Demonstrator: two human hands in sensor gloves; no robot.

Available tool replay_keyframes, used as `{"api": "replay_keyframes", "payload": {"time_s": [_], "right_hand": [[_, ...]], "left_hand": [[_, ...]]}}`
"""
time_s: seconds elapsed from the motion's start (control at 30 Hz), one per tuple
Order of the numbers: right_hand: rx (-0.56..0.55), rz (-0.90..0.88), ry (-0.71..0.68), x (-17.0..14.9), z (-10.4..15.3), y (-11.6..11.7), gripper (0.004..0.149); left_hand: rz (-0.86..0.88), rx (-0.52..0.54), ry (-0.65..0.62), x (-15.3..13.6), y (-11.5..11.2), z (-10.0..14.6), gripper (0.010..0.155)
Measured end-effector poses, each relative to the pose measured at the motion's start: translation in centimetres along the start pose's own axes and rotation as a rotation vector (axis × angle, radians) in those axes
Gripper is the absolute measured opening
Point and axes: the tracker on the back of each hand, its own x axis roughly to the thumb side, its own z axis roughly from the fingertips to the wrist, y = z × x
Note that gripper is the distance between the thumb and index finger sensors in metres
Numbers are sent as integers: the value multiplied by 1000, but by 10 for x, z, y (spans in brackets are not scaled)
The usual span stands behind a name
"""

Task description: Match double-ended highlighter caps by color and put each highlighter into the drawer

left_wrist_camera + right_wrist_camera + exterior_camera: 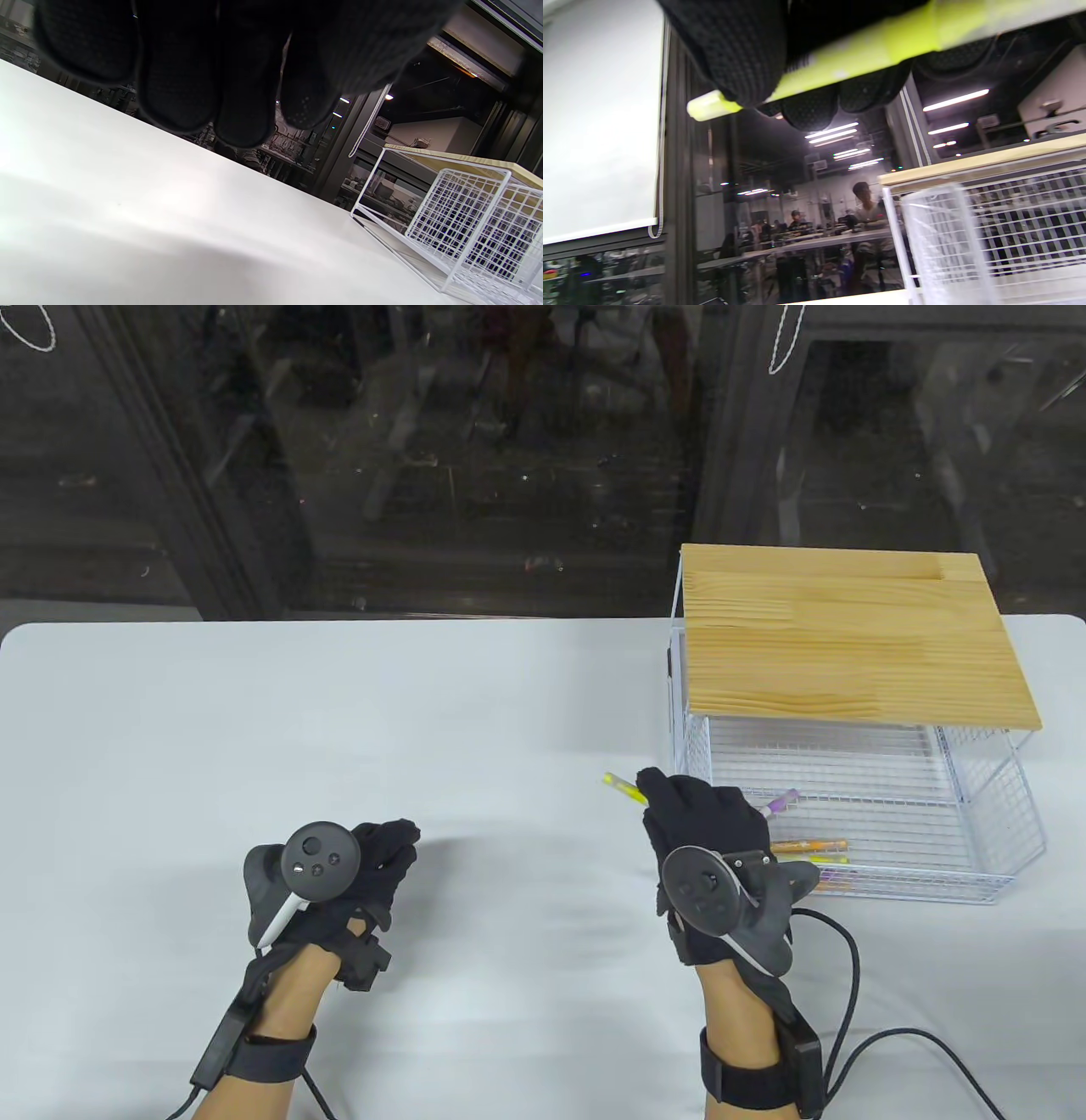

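Right hand point(704, 831) clasping a yellow highlighter point(624, 789) just left of the wire drawer point(984, 831); left hand point(373, 857) curled, empty.

Highlighter held above the table point(424, 712), yellow cap protruding past the fingers point(742, 55). Several capped highlighters point(810, 848) already lying inside the pulled-out drawer, beneath the wooden top point(848, 636). No others visible on the table; judged near completion, with this highlighter left to deposit.

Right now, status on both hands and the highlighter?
Right hand grips yellow highlighter beside open drawer. Left hand curled, empty. Path clear.
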Motion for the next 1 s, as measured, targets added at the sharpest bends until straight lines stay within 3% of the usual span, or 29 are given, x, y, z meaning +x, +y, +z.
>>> {"api": "replay_keyframes", "payload": {"time_s": [0.57,1.0], "right_hand": [[44,23,243,-80,-3,12,46],[113,34,341,-113,1,31,46]], "left_hand": [[2,-28,0,1,-2,0,49],[-14,-23,-3,3,-3,0,49]]}}
